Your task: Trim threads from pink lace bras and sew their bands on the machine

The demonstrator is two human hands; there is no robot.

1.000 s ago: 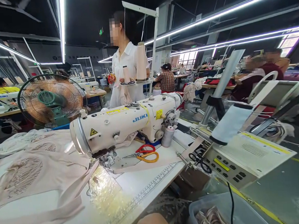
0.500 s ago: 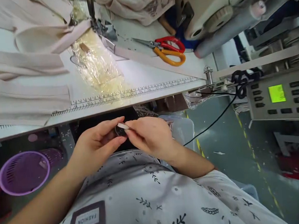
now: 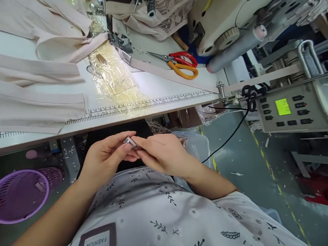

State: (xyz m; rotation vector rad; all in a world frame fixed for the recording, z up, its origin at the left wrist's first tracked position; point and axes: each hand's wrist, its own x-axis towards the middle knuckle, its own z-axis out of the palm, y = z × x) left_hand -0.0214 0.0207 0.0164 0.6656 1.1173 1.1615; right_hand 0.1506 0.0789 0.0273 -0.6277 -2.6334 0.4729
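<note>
1. Since half a second ago, the small pale piece seen flat between the fingertips has been turned, so a small grey metal piece now shows edge-on; both hands are kept close together below the table edge, slightly higher in the picture.
2. Head view: the small grey metal piece is pinched between thumb and fingers of the left hand, which is closed on it.
3. The right hand is laid against the same piece, its fingertips closed on the piece's near end; the two hands are touching.
4. The piece is held above the lap, in front of a grey leaf-printed shirt, below the white sewing table with a printed ruler along its edge.
5. On the table, red-and-orange-handled scissors are lying beside a cream sewing machine.
6. Pale pink fabric strips are spread at the left, and crinkled clear plastic film is lit near the needle.
7. A purple plastic basket is seen on the floor at the left, and a grey control box with a green screen at the right.
</note>
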